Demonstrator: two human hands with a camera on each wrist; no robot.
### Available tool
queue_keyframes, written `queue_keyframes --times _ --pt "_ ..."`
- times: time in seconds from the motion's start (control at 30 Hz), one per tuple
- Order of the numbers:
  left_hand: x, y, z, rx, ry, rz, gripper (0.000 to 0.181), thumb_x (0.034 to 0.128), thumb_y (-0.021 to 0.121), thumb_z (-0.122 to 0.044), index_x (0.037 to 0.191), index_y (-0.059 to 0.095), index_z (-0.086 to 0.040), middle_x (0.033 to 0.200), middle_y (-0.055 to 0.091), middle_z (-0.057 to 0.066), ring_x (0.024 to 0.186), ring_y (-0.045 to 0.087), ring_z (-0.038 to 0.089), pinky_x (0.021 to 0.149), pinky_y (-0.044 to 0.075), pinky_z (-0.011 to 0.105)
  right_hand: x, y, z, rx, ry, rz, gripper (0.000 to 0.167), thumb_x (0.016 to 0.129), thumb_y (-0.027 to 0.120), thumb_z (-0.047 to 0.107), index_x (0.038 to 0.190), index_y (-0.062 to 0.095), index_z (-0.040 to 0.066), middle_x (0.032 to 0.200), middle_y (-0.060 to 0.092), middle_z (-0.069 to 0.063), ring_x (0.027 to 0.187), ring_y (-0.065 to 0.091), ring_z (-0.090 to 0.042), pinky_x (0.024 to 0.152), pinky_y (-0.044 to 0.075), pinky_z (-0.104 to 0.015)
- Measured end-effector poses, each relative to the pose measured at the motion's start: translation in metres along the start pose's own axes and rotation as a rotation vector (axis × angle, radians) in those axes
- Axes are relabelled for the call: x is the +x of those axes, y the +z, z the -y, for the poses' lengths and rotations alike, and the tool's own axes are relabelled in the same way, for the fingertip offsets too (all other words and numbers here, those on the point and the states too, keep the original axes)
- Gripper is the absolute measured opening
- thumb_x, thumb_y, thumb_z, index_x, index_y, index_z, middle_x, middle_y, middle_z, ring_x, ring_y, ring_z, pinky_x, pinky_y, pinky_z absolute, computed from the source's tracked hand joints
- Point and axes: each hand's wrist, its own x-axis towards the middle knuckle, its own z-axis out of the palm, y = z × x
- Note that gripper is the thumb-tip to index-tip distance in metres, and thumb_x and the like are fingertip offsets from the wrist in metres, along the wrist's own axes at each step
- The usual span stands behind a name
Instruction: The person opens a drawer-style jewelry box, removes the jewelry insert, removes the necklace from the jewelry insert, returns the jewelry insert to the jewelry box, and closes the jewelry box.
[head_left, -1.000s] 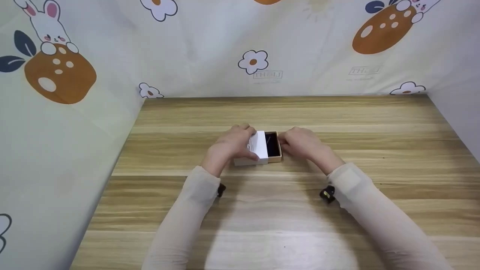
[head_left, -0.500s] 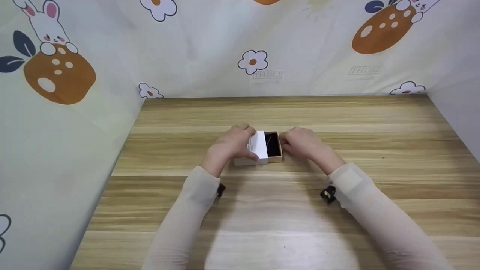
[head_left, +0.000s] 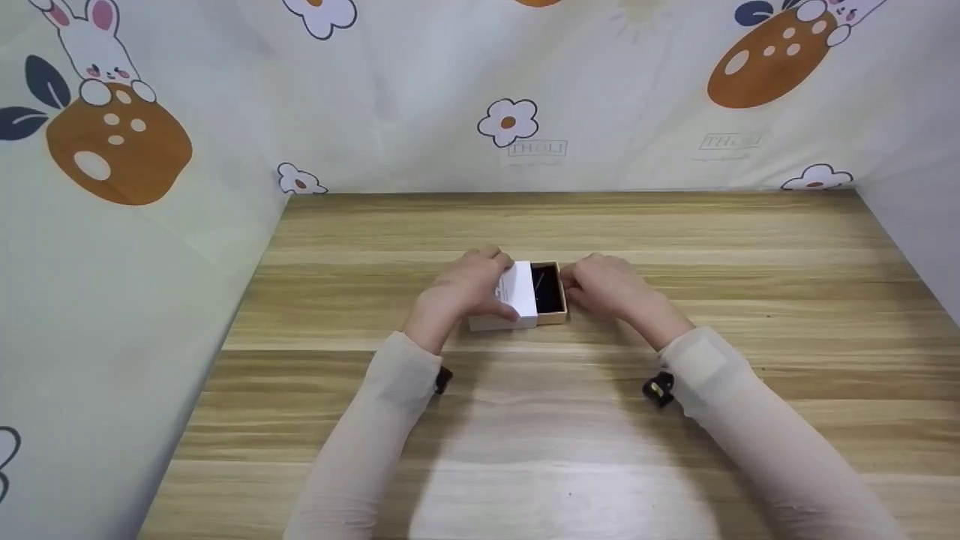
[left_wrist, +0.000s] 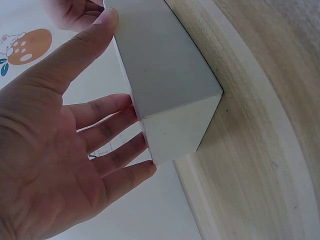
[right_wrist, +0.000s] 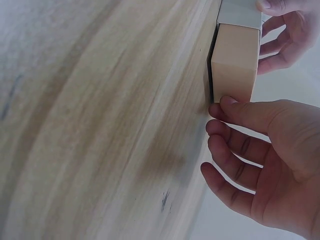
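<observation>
A small white box sleeve [head_left: 521, 286] lies on the table with a tan drawer [head_left: 553, 319] partly out of its right end. Inside the drawer is black, with a thin pale line across it. My left hand [head_left: 459, 291] grips the sleeve, thumb at the near side and fingers over the far part; in the left wrist view the fingertips rest along the edge of the white sleeve [left_wrist: 160, 60]. At the drawer's outer end, my right hand [head_left: 606, 286] has its thumb and forefinger together; the right wrist view has them at the edge of the tan drawer [right_wrist: 235, 55], other fingers curled.
The wood-grain table [head_left: 525, 435] spreads around the box on all sides. A pale printed curtain [head_left: 390, 97] hangs behind the table and along its left side. Small black devices sit at both wrists, one a right wrist camera [head_left: 658, 389].
The drawer has slid very slightly farther right out of the sleeve, with the right hand moving along with it. The left hand stays in place on the sleeve.
</observation>
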Motion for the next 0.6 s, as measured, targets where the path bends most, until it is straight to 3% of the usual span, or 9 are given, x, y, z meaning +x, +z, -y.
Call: queue_keyframes --times 0.6 --pt "0.0001 0.0008 0.0014 -0.012 0.017 -0.001 0.083 0.0746 0.086 -0.043 0.141 0.051 -0.006 0.137 0.054 0.011 0.125 0.052 0.031 0.109 0.045 0.041 -0.0009 0.0006 -0.0037 0.017 0.007 0.016 0.017 0.091 0.063 0.012 0.074 0.063 0.014 0.073 0.065 -0.004 0.069 0.058 -0.023 0.066 0.051 -0.042"
